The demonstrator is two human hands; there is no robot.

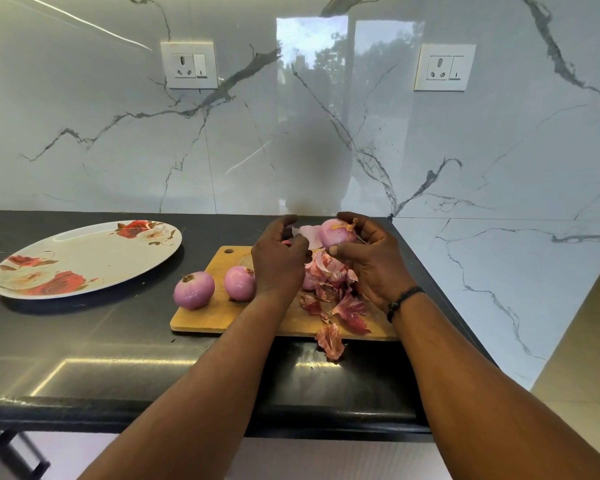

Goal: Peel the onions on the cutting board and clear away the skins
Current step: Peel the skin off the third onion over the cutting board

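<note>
On a black counter point(84, 341) below a marble wall, a flowered plate point(84, 258) lies left of the cutting board point(219, 313). Two peeled onions point(193, 289) sit just left of the left hand point(278, 261), which pinches a loose skin point(309, 235). The right hand point(371, 261) grips the onion point(335, 232) above a heap of skins point(336, 296).

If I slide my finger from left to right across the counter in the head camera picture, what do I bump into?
Flowered plate → first peeled onion → second peeled onion → left hand pulling a skin → onion held by the right hand. The heap of skins lies under the hands.

Right hand point(368, 258) grips onion point(335, 232); left hand point(278, 261) pinches skin point(307, 235).
</note>
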